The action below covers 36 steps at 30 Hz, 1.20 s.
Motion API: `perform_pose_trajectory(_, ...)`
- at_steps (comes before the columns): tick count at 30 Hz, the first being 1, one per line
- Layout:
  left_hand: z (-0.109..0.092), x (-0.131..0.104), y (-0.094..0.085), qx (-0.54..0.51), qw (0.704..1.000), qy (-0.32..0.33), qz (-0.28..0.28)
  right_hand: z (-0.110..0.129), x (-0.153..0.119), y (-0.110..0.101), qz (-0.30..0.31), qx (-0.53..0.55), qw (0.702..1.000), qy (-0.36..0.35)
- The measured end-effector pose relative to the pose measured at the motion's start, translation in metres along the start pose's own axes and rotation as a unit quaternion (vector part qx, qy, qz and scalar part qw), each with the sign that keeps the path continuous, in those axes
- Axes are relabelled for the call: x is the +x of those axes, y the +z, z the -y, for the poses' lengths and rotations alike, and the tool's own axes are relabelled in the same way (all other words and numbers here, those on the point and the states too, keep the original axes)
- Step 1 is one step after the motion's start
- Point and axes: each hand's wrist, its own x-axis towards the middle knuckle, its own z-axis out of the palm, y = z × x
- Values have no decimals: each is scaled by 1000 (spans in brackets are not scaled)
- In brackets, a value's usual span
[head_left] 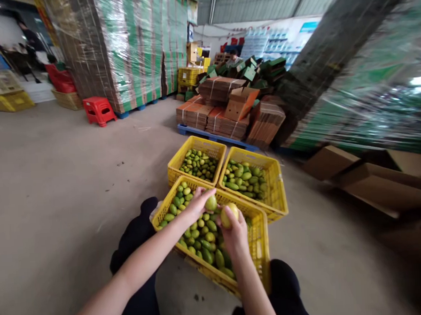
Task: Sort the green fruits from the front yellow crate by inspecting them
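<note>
My left hand point(198, 203) is closed around a green oval fruit point(210, 203). My right hand point(235, 233) grips a larger, yellower fruit point(229, 215) between thumb and fingers. Both fruits are held close together, slightly apart, above the near yellow crate point(259, 242). Inside that crate lie many loose green and yellow-green fruits point(207, 256), partly hidden by my hands and forearms. Beyond it, the far left crate point(177, 165) holds small, darker green fruits point(198, 164). Longer green fruits point(246, 176) lie in the far right crate point(276, 191).
Flattened cardboard boxes point(230, 121) are stacked on a blue pallet point(209, 134) behind the crates. A red stool point(99, 110) stands left, beside a tall wrapped pallet load point(137, 48). Open cartons point(381, 181) lie to the right. People are visible in the background.
</note>
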Motion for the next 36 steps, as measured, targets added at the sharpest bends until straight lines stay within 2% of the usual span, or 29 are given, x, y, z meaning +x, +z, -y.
perform_pose_trajectory(2, -2, 1, 2, -58, 997, -35, 43, 4, 4, -3, 0, 40, 999, 31)
perform_pose_trajectory(4, -5, 0, 2, -105, 991, -64, 51, 8, 7, -6, -28, 70, 995, 63)
perform_pose_trajectory(7, -8, -4, -2, -138, 982, -123, 33, 13, 7, -10, -52, 81, 990, 107)
perform_pose_trajectory(11, -8, -7, -12, -157, 970, -187, -4, 15, 4, -5, -13, 91, 985, 148)
perform_pose_trajectory(16, -6, -9, -20, -225, 957, -173, -54, 6, 6, 0, -61, 63, 992, 95)
perform_pose_trajectory(18, -10, -11, -20, -250, 951, -174, -57, 2, 5, -1, -43, 47, 995, 74)
perform_pose_trajectory(22, -19, -13, -19, -264, 951, -158, -24, 0, 3, -3, 27, 14, 996, 83)
perform_pose_trajectory(28, -28, -14, -18, -206, 971, -120, -16, -2, 6, -2, 20, 24, 993, 111)
perform_pose_trajectory(32, -29, -15, -17, -184, 977, -96, 51, -1, 6, 2, -10, 65, 994, 84)
perform_pose_trajectory(36, -26, -14, -19, -156, 980, -83, 90, 4, 1, 7, 37, 55, 995, 69)
